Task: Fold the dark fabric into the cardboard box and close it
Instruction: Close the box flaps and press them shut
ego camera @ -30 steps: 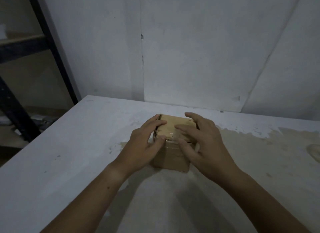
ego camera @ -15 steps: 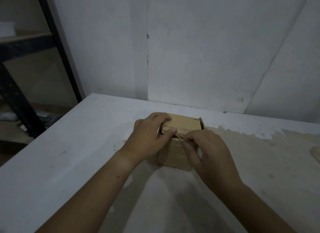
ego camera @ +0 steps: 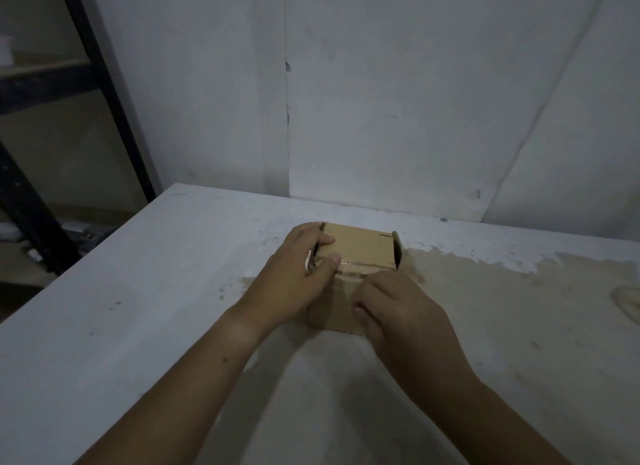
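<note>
A small brown cardboard box [ego camera: 360, 250] stands on the white table, its lid flap folded down flat over the top. My left hand [ego camera: 298, 274] grips the box's left side, thumb and forefinger lying on the lid's left edge. My right hand [ego camera: 398, 309] is curled against the box's front right face, fingers bent inward below the lid's front edge. A thin dark gap shows at the box's right side. The dark fabric is not visible.
The white table [ego camera: 156, 309] has worn, brownish patches [ego camera: 519, 309] to the right of the box. A pale wall rises just behind the table. A black metal shelf frame [ego camera: 104, 94] stands off the table's left edge.
My right hand slid from the top of the lid down to the box's front face. My left hand shifted further onto the left side. The lid now lies flatter.
</note>
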`<state>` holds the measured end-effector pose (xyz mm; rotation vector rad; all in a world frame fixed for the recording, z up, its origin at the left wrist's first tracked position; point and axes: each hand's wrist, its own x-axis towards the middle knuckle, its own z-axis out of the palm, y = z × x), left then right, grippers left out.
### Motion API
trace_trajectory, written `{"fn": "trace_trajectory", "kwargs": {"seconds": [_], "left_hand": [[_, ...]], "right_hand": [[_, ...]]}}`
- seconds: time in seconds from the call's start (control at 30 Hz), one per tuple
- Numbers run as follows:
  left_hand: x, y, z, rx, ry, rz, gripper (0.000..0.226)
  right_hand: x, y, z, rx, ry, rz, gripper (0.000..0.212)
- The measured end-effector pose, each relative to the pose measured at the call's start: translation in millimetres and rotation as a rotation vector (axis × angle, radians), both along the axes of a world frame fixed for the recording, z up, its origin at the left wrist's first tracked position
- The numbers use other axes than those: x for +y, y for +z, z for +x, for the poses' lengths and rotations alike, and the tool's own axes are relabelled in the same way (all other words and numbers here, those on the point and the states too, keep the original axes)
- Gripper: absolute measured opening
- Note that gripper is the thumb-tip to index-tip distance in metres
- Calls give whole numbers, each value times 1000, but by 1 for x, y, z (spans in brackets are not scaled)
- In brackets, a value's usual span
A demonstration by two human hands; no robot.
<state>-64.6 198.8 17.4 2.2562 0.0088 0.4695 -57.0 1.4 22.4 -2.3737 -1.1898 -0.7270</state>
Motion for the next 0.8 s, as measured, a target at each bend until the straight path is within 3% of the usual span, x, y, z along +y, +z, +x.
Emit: {"fn": "trace_trajectory", "kwargs": {"seconds": [0.43, 0.7, 0.8], "left_hand": [[-2, -5, -13, 21, -62, -35, 40], [-7, -2, -9, 35, 26, 118, 41], [-10, -4, -7, 44, 39, -16, 39]], "right_hand": [[7, -21, -3, -111, -78, 35, 14], [3, -5, 1, 34, -30, 99, 15], [5, -8, 2, 46, -39, 34, 15]]}}
